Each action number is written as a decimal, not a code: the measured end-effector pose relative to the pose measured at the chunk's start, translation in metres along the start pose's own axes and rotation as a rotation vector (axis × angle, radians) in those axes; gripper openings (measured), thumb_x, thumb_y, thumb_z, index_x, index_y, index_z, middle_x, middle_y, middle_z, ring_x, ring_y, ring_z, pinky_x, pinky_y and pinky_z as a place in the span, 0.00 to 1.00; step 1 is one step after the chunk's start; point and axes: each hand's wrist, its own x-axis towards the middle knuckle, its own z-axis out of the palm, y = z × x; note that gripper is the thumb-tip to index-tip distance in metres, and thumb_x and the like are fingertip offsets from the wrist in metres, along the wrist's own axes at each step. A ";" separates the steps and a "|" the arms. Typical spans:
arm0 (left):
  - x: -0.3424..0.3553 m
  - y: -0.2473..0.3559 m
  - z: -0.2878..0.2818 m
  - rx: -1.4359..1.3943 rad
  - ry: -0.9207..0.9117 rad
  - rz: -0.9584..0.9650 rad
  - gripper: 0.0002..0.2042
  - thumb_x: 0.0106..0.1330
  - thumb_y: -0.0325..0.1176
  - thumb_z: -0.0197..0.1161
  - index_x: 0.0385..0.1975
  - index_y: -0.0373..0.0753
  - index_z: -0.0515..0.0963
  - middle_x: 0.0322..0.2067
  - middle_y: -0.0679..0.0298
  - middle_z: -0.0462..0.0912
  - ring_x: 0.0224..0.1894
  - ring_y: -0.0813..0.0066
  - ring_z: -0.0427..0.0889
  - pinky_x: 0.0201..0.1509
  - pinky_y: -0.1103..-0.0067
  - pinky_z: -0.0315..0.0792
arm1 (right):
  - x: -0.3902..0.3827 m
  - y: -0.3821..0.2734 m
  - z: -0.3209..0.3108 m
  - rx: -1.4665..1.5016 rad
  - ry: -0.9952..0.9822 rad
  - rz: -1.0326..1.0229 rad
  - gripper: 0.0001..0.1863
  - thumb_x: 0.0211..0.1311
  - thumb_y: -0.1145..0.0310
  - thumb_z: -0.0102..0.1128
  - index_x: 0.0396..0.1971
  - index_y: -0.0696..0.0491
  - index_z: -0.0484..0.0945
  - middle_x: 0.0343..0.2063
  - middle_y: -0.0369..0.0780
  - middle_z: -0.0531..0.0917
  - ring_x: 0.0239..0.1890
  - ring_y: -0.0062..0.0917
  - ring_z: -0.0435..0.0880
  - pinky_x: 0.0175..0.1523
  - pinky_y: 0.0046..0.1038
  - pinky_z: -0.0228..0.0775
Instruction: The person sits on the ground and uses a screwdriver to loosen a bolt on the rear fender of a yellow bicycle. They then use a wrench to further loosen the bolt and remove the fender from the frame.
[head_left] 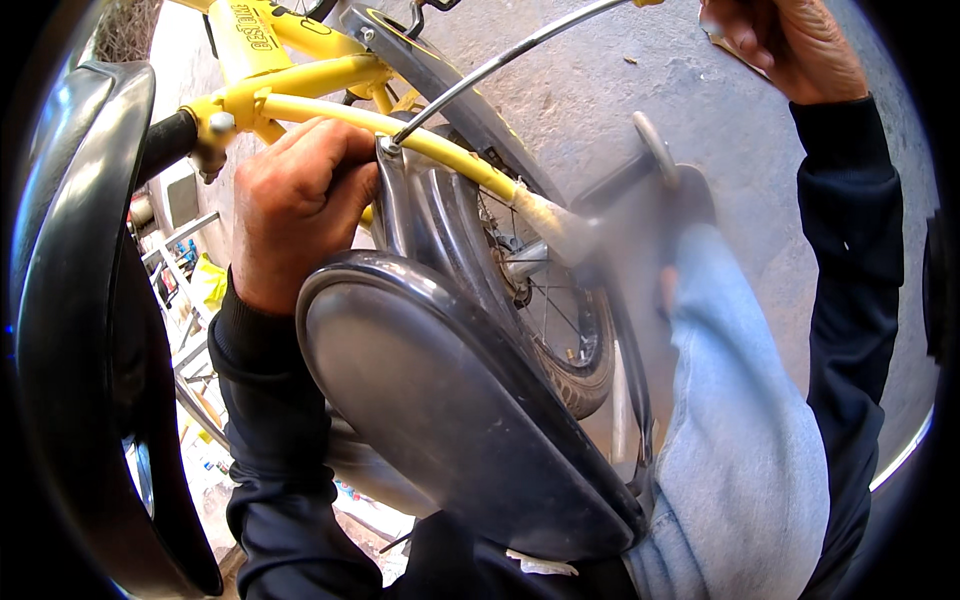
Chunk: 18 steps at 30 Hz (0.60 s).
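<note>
My left hand (pixel 295 205) is closed at the upper end of a black plastic mudguard (pixel 398 210), beside a bolt (pixel 390 146) under the yellow frame tube (pixel 445 150). A curved chrome rod (pixel 510 55) runs from that bolt up to a yellow piece at the top edge. My right hand (pixel 790 50) is at the top right with curled fingers; what they hold, if anything, is unclear. A small wheel (pixel 560 375) shows behind a large black oval panel (pixel 440 400), which lies below my left hand. Part of the right side is hazy.
A black seat-like piece (pixel 75 310) fills the left. Behind it are a white metal rack (pixel 180 230) and a yellow bag (pixel 208 280). My denim-covered leg (pixel 740 420) is at the lower right, on grey concrete ground (pixel 640 80), near a grey metal loop (pixel 655 145).
</note>
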 end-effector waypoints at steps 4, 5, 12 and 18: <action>-0.002 -0.002 -0.001 -0.003 -0.019 -0.010 0.08 0.50 0.19 0.66 0.29 0.35 0.77 0.27 0.56 0.80 0.30 0.57 0.82 0.33 0.73 0.74 | 0.004 -0.003 0.002 -0.042 -0.032 0.071 0.14 0.65 0.59 0.61 0.30 0.56 0.82 0.22 0.40 0.83 0.21 0.18 0.82 0.24 0.16 0.74; -0.004 -0.003 -0.002 -0.004 -0.027 -0.024 0.08 0.50 0.19 0.66 0.29 0.35 0.77 0.27 0.56 0.80 0.30 0.57 0.81 0.33 0.73 0.74 | 0.002 -0.006 0.013 -0.105 0.052 0.118 0.13 0.64 0.60 0.63 0.32 0.57 0.82 0.24 0.40 0.83 0.23 0.18 0.81 0.26 0.16 0.74; 0.002 -0.002 -0.002 -0.019 -0.036 -0.028 0.08 0.51 0.18 0.66 0.30 0.35 0.76 0.27 0.55 0.80 0.30 0.56 0.81 0.33 0.71 0.74 | 0.018 -0.086 0.022 -0.831 -0.517 0.695 0.18 0.59 0.58 0.70 0.41 0.57 0.85 0.22 0.32 0.79 0.23 0.15 0.72 0.25 0.19 0.60; -0.001 0.000 -0.003 -0.004 -0.033 -0.010 0.09 0.50 0.18 0.66 0.30 0.35 0.76 0.26 0.56 0.79 0.30 0.56 0.81 0.33 0.71 0.74 | 0.011 -0.083 0.039 -0.993 -0.382 0.439 0.14 0.55 0.64 0.72 0.35 0.59 0.86 0.20 0.32 0.82 0.19 0.14 0.74 0.23 0.17 0.61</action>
